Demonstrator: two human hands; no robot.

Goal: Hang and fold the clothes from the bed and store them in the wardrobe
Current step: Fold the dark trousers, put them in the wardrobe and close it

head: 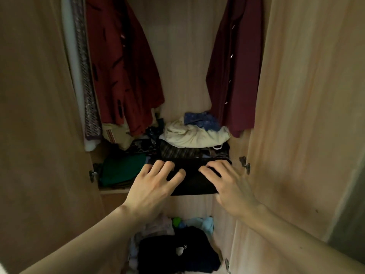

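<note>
1. Nearest me, on the lower shelf (199, 206), a dark rumpled heap (177, 252) lies among pale blue and pink pieces, soft and unfolded.
2. My left hand (156, 184) and right hand (227, 184) lie on the folded black garment (192, 177), one at each end. Each grip is spread, fingers only lightly bent, pressing on top and clasping nothing that I can see.
3. The garment is a flat, matte rectangle sitting at the front of the middle shelf (114, 189), its near edge overhanging the lip slightly.
4. To do this step well, I judge I should push evenly with both palms so the fold slides back square, keeping pressure low so the layers don't shear or bunch against the pile behind.
5. Just left of it is a green folded piece (122, 171); behind, a dark patterned stack carries a crumpled cream cloth (195, 135) and a blue printed one (203, 118).
6. Farthest, two dark red garments (126, 66) hang left and right, smooth and draping, against the pale wood-grain back panel (181, 56) of the wardrobe (296, 95).
</note>
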